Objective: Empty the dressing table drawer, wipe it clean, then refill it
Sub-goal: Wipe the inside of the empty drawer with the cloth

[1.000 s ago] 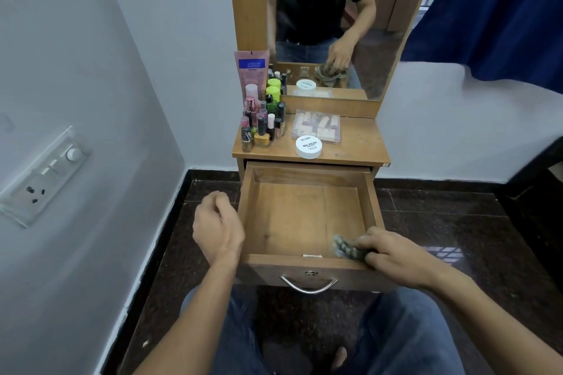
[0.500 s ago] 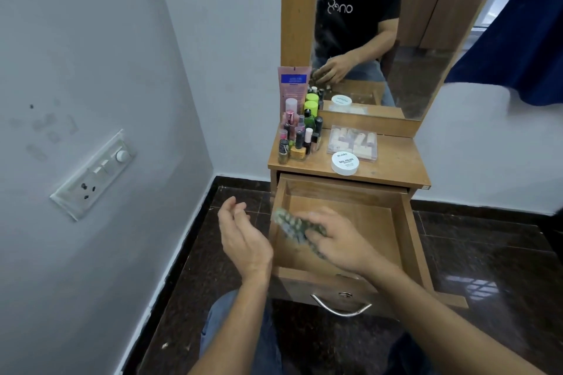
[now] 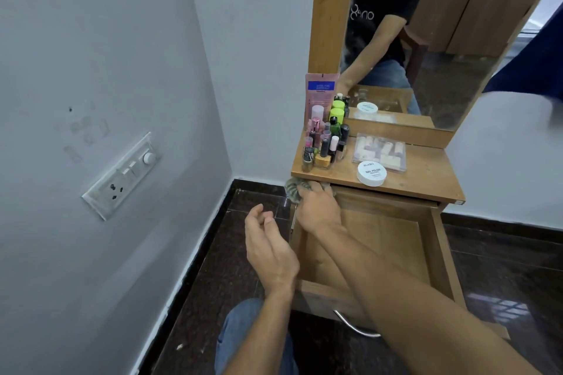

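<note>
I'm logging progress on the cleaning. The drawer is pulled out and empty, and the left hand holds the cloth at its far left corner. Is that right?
Not quite: the head view shows the right hand gripping the cloth at the far left corner of the pulled-out, empty drawer. The left hand hovers beside it, holding nothing.

One wide-angle camera, worn on the person's head, looks forward and steeply down from close above the lap. It faces the room's corner. The open drawer (image 3: 393, 240) spreads just right of the fingers (image 3: 313, 192) of the right hand (image 3: 318, 210), and the mirror (image 3: 432, 64) rises beyond them. The wall (image 3: 106, 70) fills everything left of the fingers (image 3: 268, 222) of the left hand (image 3: 269, 253).
</note>
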Motion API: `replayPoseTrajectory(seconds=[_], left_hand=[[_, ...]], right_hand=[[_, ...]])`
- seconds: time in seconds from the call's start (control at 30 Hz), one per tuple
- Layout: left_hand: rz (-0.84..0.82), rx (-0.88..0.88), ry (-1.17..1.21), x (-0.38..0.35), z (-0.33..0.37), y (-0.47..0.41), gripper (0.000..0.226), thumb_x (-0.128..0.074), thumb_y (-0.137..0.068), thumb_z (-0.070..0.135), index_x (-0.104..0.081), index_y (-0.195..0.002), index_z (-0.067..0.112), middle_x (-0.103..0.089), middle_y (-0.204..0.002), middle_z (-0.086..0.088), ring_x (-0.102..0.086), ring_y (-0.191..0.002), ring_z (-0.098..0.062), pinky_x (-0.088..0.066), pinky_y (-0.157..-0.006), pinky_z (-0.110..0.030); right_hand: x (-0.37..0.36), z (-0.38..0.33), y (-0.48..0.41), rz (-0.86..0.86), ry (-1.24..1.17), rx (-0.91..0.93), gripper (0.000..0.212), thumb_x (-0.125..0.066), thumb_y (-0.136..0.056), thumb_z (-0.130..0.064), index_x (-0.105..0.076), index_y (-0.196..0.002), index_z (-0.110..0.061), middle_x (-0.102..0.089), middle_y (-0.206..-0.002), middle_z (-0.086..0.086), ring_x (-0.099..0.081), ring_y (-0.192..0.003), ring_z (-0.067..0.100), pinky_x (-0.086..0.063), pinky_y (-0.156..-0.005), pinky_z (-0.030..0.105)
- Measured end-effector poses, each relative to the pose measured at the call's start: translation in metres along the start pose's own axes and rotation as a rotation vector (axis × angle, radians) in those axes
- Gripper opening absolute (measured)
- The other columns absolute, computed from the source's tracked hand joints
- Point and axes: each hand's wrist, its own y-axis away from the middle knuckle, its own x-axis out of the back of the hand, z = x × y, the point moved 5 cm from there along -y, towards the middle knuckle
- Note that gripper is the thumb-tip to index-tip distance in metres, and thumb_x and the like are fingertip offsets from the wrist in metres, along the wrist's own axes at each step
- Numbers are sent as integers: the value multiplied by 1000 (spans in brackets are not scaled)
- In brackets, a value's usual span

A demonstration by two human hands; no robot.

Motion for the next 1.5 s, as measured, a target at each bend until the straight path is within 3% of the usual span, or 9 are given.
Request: replayPoseTrajectory(seconds=[0.2, 0.4, 0.57, 0.7, 0.83, 0.93, 1.13, 1.3, 1.5], left_hand=[[41, 25, 75, 3, -6, -2, 52, -31, -95, 49, -56, -132, 21, -67, -113, 11, -64, -102, -16, -50, -88, -37], [54, 88, 165, 3, -11, -6, 51, -30, -99, 48, -52, -138, 23, -67, -116, 11, -62, -102, -11, -47, -86, -31], [7, 268, 270, 0, -7, -11, 64, -29, -94, 61, -53, -139, 23, -70, -118, 6, -61, -108, -15, -44, -91, -35], [-63, 501, 362, 2, -15, -24, 61, -19, -104, 61, -55, -139, 25, -72, -118, 1, -60, -120, -22, -39, -99, -40], [-179, 393, 182, 3, -12, -22, 62, -18, -101, 66, -61, -129, 31, -71, -113, 8, -58, -115, -11, -36, -109, -42], [-273, 237, -33, -3, -4, -13, 68, -14, -93, 72, -62, -125, 36, -67, -114, 16, -55, -120, -15, -36, -109, -44], [-384, 50, -328, -11, -3, -11, 76, -5, -94, 69, -59, -133, 31, -64, -127, 8, -49, -127, -21, -35, -111, -55], [-462, -40, -614, -15, -8, -3, 95, 7, -89, 79, -55, -136, 24, -62, -132, -3, -51, -126, -29, -38, -106, -58], [-610, -42, -947, -25, -15, 6, 96, 5, -90, 80, -26, -160, 22, -45, -155, -13, -38, -142, -35, -28, -113, -58]], right_hand=[[8, 0, 23, -260, 46, 166, 49, -55, -93, -17, -59, -141, -26, -39, -151, 5, -37, -135, 36, -34, -116, 42], [17, -9, 82, -432, -58, 384, 43, -52, -94, -10, -68, -130, -27, -44, -132, 4, -46, -127, 28, -38, -111, 37], [27, -16, 110, -635, -206, 464, 25, -52, -95, -9, -72, -110, -11, -49, -104, 5, -46, -97, 12, -39, -89, 29], [34, -12, 125, -426, -254, 428, 39, -51, -101, -25, -60, -138, -34, -46, -103, -7, -49, -102, 13, -40, -91, 29], [29, -20, 164, -91, 10, 582, 36, -50, -97, -29, -63, -130, -30, -51, -128, 0, -48, -115, 24, -45, -94, 39], [25, -14, 185, 43, 169, 570, 47, -67, -85, -27, -62, -132, -30, -54, -137, 7, -54, -116, 30, -48, -88, 40], [43, 59, 209, 100, 249, 495, 86, -86, -59, -15, -57, -139, -24, -57, -133, 11, -55, -114, 31, -56, -82, 44], [64, 132, 232, 158, 275, 462, 86, -79, -61, -6, -54, -142, -21, -50, -136, 12, -48, -116, 33, -55, -76, 46], [87, 208, 252, 129, 313, 394, 90, -83, -61, -8, -53, -143, -28, -51, -138, 9, -53, -107, 31, -52, -75, 45]])
